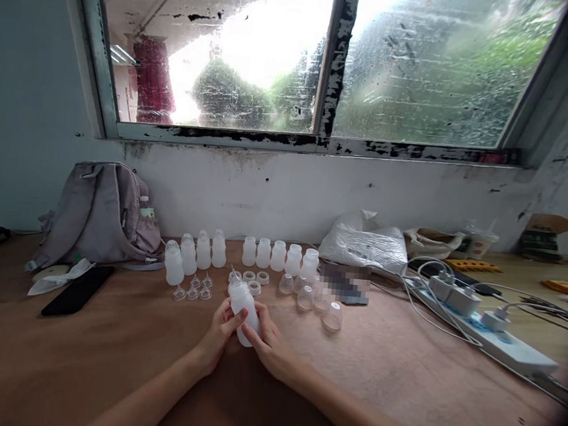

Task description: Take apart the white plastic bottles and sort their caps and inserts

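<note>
Both hands grip one white baby bottle [246, 307], which leans with its top up and to the left, a clear nipple on it. My left hand [222, 333] is closed around its left side, my right hand [271, 344] around its right side. Just behind are several white collar rings [262, 277]. Clear nipples [193, 294] sit to their left. Capped bottles [204, 250] stand in a row at the left back. Open-topped bottles [278, 255] stand at the centre back. Clear dome caps [332, 317] lie to the right of my right hand.
A grey backpack [99, 213] leans by the wall at left, with a black phone [78, 291] before it. A silver bag [365, 243] lies at right back. A white power strip [501, 341] with plugs and cables runs along the right. Behind is a window [217, 68].
</note>
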`<state>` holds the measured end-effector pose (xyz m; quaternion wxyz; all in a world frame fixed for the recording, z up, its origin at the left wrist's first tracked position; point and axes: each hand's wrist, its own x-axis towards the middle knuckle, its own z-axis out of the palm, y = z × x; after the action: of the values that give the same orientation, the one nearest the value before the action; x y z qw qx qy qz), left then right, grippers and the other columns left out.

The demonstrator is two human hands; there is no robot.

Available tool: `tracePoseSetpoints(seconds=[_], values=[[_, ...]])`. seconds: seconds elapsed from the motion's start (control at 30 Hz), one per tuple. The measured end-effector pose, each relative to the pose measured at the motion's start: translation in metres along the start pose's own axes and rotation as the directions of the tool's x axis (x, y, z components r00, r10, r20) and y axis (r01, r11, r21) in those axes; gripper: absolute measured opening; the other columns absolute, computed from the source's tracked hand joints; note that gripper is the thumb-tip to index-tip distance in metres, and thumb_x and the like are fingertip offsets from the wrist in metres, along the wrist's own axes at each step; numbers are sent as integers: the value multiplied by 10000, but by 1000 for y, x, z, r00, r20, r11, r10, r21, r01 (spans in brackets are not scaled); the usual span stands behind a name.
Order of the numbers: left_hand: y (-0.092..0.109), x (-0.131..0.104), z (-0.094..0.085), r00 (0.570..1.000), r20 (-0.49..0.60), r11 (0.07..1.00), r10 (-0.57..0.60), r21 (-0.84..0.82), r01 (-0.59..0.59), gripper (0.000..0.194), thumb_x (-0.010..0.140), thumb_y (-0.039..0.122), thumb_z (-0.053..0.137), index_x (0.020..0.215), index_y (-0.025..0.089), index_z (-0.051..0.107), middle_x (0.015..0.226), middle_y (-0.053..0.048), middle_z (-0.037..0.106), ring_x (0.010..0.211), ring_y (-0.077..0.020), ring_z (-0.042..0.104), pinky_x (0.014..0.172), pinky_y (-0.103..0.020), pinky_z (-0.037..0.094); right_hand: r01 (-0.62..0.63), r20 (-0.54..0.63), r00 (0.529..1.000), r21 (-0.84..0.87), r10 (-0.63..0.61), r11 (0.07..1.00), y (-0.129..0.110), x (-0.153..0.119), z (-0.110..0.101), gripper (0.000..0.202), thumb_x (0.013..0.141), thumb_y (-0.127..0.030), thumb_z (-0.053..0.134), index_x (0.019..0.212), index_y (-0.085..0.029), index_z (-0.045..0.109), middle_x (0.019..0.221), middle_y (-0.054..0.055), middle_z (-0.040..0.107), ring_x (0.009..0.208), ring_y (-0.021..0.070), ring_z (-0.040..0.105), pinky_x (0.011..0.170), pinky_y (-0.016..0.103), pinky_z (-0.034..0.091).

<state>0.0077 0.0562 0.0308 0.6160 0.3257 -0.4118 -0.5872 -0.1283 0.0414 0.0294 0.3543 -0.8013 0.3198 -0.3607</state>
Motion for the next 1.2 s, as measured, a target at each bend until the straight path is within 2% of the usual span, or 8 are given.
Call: tracePoseSetpoints(seconds=[0.17, 0.3, 0.47, 0.57, 0.63, 0.77, 0.9, 1.2], values=[[-1, 3, -4, 993, -73, 989, 91, 121, -82, 344, 610, 320, 695, 880, 168, 547, 872, -60, 625, 822, -190, 562, 705, -249, 412, 91, -51, 992, -339, -115, 936, 24, 17, -34, 276, 857, -342, 362, 1052, -213, 507, 1002, 63, 490, 903, 175, 486, 808, 316, 398], [1, 6, -10, 989, -88, 978, 120, 180, -103, 308, 640, 340, 666, 867, 166, 554, 838, -51, 612, 772, -169, 547, 661, -222, 400, -190, -366, 919, -736, -146, 649, 53, 28, -78, 236, 811, -269, 417, 946, -170, 582, 977, 126, 491, 930, 256, 438, 796, 392, 353], [-1, 9, -15, 990, -91, 966, 111, 244, -86, 310, 649, 355, 654, 872, 160, 564, 797, -42, 593, 734, -157, 532, 617, -203, 387, -359, -416, 908, -833, -49, 420, 75, 28, -105, 197, 747, -255, 493, 869, -164, 619, 1121, 151, 478, 1063, 309, 349, 793, 435, 308], [-1, 10, -16, 989, -79, 950, 125, 296, -96, 323, 658, 353, 646, 905, 160, 568, 827, -48, 597, 755, -162, 536, 629, -206, 390, -329, -387, 922, -806, -18, 492, 74, 28, -102, 155, 713, -262, 541, 818, -172, 612, 1079, 133, 526, 1051, 309, 375, 804, 444, 298], [0, 10, -16, 988, -70, 937, 140, 332, -109, 324, 648, 349, 653, 902, 160, 585, 833, -50, 607, 769, -171, 541, 647, -211, 392, -279, -383, 924, -687, -8, 671, 67, 30, -98, 179, 719, -305, 547, 833, -175, 593, 959, 111, 584, 963, 281, 454, 776, 414, 334], [0, 11, -18, 993, -17, 908, 115, 408, -98, 321, 630, 348, 665, 887, 160, 630, 841, -62, 632, 797, -199, 550, 694, -235, 395, -72, -395, 918, -102, 26, 992, 45, 31, -90, 346, 782, -430, 464, 1009, -174, 516, 821, 62, 622, 740, 184, 554, 640, 304, 420], [-5, 15, -23, 995, 25, 854, 93, 511, -92, 409, 633, 355, 659, 991, 165, 603, 939, -85, 626, 895, -232, 542, 756, -271, 406, 35, -428, 903, 144, 31, 989, 32, 29, -81, 362, 764, -440, 495, 1015, -182, 525, 804, 42, 621, 667, 140, 550, 611, 268, 449], [-14, 18, -30, 991, 99, 740, 90, 659, -133, 393, 676, 423, 605, 965, 158, 586, 871, -70, 641, 812, -206, 581, 699, -258, 439, -25, -309, 950, 93, 53, 995, 35, 24, -56, 291, 769, -433, 497, 887, -179, 574, 707, 24, 591, 602, 132, 530, 522, 246, 449]])
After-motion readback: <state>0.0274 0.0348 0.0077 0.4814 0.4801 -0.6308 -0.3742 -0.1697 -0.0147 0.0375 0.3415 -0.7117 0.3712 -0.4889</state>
